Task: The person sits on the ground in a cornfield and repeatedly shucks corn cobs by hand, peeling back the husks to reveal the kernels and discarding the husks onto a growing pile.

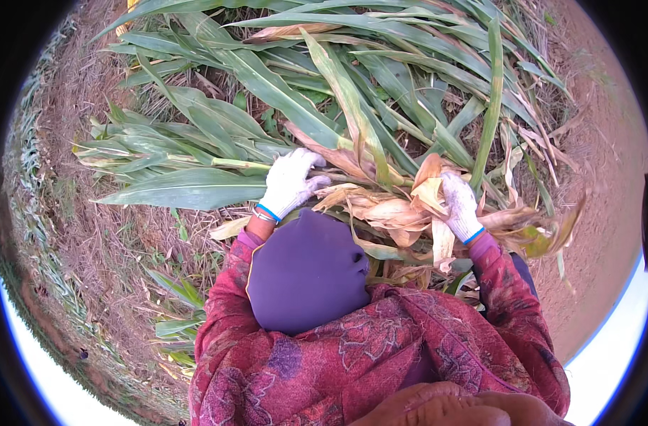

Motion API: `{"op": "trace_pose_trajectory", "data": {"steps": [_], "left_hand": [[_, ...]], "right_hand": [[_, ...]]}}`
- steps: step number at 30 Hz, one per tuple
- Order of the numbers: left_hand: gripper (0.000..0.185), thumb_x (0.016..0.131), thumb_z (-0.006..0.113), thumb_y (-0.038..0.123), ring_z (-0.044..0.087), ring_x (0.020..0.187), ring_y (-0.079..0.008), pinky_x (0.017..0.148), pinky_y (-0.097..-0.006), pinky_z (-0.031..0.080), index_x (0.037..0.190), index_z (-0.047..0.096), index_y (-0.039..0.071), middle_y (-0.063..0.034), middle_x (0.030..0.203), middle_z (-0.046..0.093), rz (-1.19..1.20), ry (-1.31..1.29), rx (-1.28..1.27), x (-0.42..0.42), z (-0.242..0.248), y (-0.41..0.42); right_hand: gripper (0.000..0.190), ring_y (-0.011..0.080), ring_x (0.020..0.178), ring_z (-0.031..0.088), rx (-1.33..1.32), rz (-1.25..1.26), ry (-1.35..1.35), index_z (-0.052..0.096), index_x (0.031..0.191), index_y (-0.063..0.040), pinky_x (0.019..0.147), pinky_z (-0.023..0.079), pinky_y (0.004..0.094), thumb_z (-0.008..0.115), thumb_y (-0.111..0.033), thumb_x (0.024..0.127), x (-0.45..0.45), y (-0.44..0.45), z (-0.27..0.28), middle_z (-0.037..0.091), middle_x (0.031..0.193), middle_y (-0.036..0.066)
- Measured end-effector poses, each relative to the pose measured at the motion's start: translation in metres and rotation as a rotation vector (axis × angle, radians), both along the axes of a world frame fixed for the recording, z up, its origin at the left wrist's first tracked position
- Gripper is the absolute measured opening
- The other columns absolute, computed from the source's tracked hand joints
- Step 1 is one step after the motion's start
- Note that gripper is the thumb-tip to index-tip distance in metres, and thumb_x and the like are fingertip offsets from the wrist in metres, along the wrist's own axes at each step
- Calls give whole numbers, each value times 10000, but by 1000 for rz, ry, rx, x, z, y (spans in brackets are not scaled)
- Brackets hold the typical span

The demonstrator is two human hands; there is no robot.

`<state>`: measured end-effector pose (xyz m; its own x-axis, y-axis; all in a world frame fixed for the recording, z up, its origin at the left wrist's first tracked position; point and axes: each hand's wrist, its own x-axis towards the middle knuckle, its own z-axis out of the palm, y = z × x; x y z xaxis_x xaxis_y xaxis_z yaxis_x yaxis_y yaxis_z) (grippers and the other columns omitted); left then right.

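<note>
My left hand, in a white knit glove with a blue cuff, is closed around a green corn stalk and some dry leaves. The stalk's leafy end spreads to the left. Gloved as well, my right hand grips dry, tan corn husks on the right side of the same bundle. Between the hands lie pale, crumpled husks; whether an ear is inside is hidden. A purple cloth covers what is just below my left hand.
A wide heap of cut corn stalks with long green leaves lies beyond my hands. At the upper left edge is a yellow corn cob. Straw-strewn ground stretches to the left, bare brown soil to the right.
</note>
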<state>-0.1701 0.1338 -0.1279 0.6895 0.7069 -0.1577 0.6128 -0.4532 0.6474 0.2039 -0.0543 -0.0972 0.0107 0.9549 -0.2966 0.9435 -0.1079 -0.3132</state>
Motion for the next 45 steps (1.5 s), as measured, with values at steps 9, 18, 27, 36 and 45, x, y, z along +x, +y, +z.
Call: {"op": "trace_pose_trajectory", "data": {"steps": [9,18,27,36,45], "left_hand": [[363,1042,649,242,647,1247,-349,1063,-531,517,1342,577,50,-155,1317,671,934,-922,-1306,13,-35,28],[322,1074,647,334,636,807,-113,615,-242,491,1247,652,63,-79,1120,722,1199,-1101,-1175,62,3,42],[509,1113,534,393,661,1222,-302,1063,-436,525,1492,524,54,-124,1394,647,382,-744,-714,122,30,73],[718,1005,660,477,565,1380,-348,1157,-404,436,1565,450,79,-199,1513,555,-250,-427,-279,233,88,35],[803,931,806,374,567,1314,-247,1129,-365,441,1540,433,7,-158,1449,578,-12,-544,-407,214,51,64]], "right_hand": [[607,381,1166,617,46,-204,252,705,1220,-115,996,493,467,890,-267,663,-27,-28,9,647,1251,139],[574,349,1141,637,-57,-181,114,647,1249,-68,988,504,465,823,-389,808,-22,-27,-20,663,1190,131],[421,356,1057,677,-130,-145,153,635,1162,-88,883,538,482,784,-306,834,-24,0,-43,675,1131,137],[480,409,1126,670,-224,-258,222,624,1276,-36,957,549,478,655,-409,976,-24,7,-67,673,1191,220],[713,397,1195,669,-103,-456,298,611,1411,-66,1041,510,460,830,-425,835,-23,14,-6,712,1249,229]]}}
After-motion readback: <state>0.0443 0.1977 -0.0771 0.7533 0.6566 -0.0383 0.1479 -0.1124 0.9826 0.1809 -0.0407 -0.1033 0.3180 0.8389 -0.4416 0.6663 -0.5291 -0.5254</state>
